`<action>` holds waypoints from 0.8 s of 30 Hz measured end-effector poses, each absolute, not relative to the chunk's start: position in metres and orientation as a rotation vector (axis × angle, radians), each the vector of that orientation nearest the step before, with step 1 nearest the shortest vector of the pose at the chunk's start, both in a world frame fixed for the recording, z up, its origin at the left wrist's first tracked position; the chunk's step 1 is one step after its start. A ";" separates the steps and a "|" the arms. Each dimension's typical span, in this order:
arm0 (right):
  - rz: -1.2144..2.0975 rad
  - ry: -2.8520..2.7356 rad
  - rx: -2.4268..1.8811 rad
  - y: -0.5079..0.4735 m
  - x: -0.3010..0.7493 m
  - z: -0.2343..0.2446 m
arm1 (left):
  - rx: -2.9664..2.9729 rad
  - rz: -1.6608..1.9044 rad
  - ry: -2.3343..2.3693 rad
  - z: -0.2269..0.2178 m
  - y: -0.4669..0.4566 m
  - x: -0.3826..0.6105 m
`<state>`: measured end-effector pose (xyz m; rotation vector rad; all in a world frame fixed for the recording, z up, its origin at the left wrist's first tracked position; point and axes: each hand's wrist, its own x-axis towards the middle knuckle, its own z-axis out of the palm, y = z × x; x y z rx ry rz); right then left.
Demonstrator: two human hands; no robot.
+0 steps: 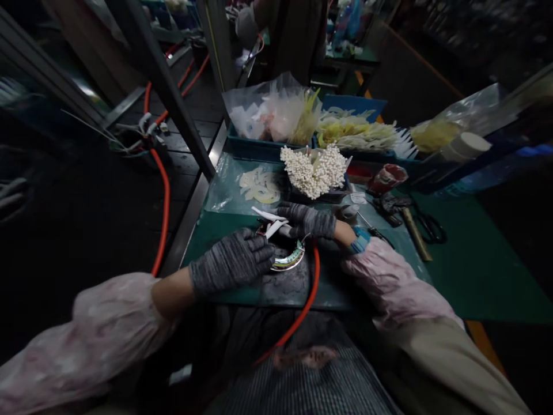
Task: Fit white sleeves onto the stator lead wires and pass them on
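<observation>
Grey-gloved left hand (237, 260): against ring (290, 263) near worktop's (205, 233) front edge, likely steadying
Right hand (307, 220): at white strips (273, 229)
Grips: cannot tell if pinching

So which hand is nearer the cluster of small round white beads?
Right. The grey-gloved right hand is just in front of the cluster; the grey-gloved left hand is farther off, front-left.
</observation>
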<state>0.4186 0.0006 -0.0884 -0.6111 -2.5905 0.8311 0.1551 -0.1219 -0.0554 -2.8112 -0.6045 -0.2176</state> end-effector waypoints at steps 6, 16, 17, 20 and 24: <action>0.224 -2.317 -1.020 0.018 0.423 -0.048 | -2.646 -0.540 -0.747 -0.085 -0.130 0.146; 0.310 -2.092 -1.035 0.030 0.411 -0.044 | -2.728 -0.813 -0.724 -0.114 -0.117 0.158; 0.410 -1.973 -0.943 0.012 0.420 -0.035 | -2.721 -0.763 -0.784 -0.116 -0.121 0.161; 0.582 -1.530 -0.799 -0.050 0.448 -0.004 | -2.652 -0.602 -1.040 -0.119 -0.136 0.174; 1.010 -1.652 -1.028 -0.115 0.464 0.003 | -2.465 -0.689 -1.118 -0.120 -0.145 0.187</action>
